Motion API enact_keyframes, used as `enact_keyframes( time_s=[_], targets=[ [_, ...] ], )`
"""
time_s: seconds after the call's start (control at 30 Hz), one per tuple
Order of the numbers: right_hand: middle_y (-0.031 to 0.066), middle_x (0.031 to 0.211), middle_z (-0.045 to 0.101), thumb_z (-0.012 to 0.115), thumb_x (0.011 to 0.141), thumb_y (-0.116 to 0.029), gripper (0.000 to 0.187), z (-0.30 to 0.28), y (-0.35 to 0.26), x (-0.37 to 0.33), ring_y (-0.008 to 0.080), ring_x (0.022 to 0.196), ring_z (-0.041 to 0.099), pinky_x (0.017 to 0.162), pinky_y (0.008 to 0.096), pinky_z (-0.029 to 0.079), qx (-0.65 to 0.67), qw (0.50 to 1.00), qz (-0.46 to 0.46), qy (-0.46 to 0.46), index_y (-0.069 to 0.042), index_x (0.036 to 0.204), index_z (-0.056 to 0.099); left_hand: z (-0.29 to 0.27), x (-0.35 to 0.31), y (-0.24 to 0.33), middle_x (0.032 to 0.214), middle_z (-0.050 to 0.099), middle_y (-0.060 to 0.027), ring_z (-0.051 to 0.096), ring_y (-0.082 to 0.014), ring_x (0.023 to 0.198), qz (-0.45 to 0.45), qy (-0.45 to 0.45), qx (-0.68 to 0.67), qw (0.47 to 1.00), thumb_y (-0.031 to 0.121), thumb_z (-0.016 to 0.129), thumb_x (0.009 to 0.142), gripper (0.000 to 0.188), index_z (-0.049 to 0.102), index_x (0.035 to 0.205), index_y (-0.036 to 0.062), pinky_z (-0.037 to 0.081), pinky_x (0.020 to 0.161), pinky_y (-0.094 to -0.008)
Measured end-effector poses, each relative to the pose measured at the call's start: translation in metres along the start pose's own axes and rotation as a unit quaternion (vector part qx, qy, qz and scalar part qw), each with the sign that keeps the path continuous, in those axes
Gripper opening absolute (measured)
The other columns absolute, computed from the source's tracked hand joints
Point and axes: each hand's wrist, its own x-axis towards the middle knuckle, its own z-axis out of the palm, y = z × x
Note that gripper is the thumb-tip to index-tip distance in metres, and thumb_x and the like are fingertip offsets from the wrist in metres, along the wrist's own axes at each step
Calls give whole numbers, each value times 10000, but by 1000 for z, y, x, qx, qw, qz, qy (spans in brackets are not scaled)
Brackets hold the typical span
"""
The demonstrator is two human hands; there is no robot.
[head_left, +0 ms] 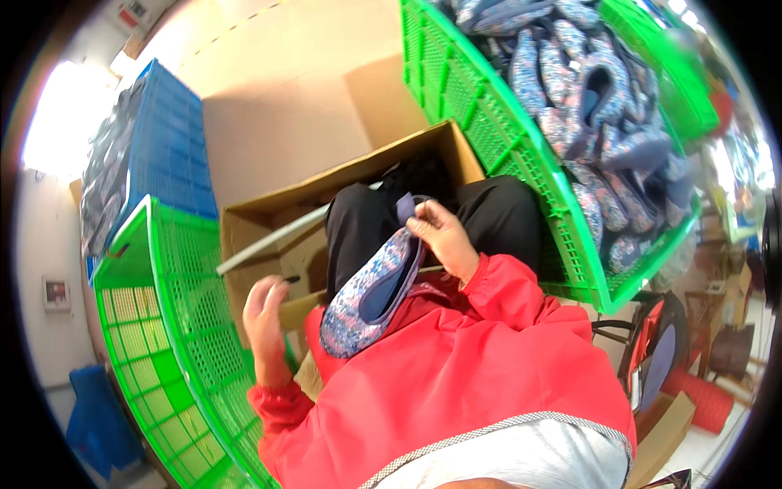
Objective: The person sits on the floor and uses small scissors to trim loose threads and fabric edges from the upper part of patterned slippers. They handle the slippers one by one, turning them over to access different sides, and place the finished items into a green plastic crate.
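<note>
My right hand [445, 238] pinches a slip-on shoe [349, 316] at one end, above my lap. The shoe has a blue, white and pink speckled pattern and a dark blue lining. Its rounded toe points down to the left, over my red smock [456, 359]. Beside the pinching fingers a small purple-blue tab [405, 207] sticks up; whether it belongs to the shoe I cannot tell. Off to the left, my left hand [265, 322] is raised with curled fingers. A small black tip [291, 279] shows at those fingers; the rest of that thing is hidden.
An open cardboard box [342, 173] stands before my knees, a pale bar [273, 241] across it. Green crate [175, 285] and blue crate [175, 134] stand left. At right, a large green crate [489, 122] is heaped with similar shoes [599, 106]. A red spool [700, 401] lies lower right.
</note>
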Motion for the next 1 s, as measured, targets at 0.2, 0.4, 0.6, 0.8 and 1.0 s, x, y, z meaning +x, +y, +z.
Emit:
enact_keyframes(
  time_s=[0.2,0.4,0.6,0.8,1.0],
  targets=[
    [41,988,660,599,1016,-150,68,10,-14,2,63,644,486,478,191,356,177,982,66,2,-118,971,561,93,25,78,1156,664,-64,624,-152,1096,86,-347,165,919,14,686,846,332,660,1178,10,491,982,-312],
    [-4,691,532,633,1008,-286,205,23,-9,-9,73,513,429,460,221,323,244,965,72,-57,-90,1037,581,148,53,47,1001,661,-54,621,-155,878,145,-364,243,887,62,767,800,305,649,1072,-11,519,803,-323],
    [-7,701,541,645,1003,-273,258,20,-3,-12,57,513,425,463,209,317,274,954,105,-67,-71,1157,597,153,49,29,862,624,-25,576,-86,788,23,-375,191,907,54,783,820,260,648,1028,-22,504,722,-259],
    [-24,636,501,640,1005,-280,287,15,8,-16,50,480,398,456,203,319,307,940,107,-101,-67,1191,596,145,48,9,929,641,-3,569,-67,818,-70,-347,57,934,29,709,903,208,657,1092,-42,500,747,-237],
    [-25,669,508,642,1006,-264,245,13,16,-13,53,503,418,453,198,324,320,934,121,-100,-86,1164,588,131,61,-2,943,642,15,559,-59,825,-73,-401,129,904,66,641,969,136,662,1066,-27,480,737,-222]
  ],
)
